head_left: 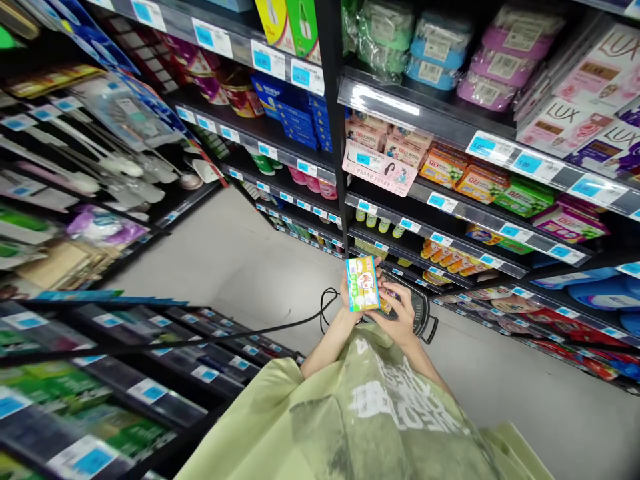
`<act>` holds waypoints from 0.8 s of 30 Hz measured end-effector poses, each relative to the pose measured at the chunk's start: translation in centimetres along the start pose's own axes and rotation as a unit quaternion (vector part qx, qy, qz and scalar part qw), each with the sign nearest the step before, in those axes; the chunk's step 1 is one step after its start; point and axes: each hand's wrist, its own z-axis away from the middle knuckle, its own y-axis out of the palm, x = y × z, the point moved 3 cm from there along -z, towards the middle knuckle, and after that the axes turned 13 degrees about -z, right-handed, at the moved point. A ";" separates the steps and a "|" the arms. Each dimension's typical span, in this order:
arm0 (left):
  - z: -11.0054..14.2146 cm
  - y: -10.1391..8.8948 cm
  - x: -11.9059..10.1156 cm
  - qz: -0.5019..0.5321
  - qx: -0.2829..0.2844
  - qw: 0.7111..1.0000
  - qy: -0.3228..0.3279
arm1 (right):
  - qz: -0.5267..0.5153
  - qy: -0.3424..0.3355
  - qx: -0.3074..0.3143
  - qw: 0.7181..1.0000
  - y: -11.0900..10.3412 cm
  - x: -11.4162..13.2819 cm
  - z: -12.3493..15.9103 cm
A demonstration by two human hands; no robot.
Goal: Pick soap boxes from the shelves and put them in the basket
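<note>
Fingers of the left hand are clamped on the pack; those of the right hand bend by its lower right, grip unclear. Shelves flank the grey floor. Green shirt lies below the hands. Black basket shows behind the right hand; black cable runs left.
</note>
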 end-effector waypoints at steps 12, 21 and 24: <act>1.6 0.9 1.0 0.027 0.147 0.988 -0.024 | -0.060 0.141 -0.048 0.987 -2.9 -1.2 -0.4; 1.3 1.6 2.0 0.029 0.146 0.988 -0.048 | -0.041 0.149 -0.073 0.985 -4.5 -1.3 -0.4; 1.3 1.6 1.8 0.029 0.149 0.987 -0.051 | -0.039 0.146 -0.070 0.986 -4.4 -1.3 -0.4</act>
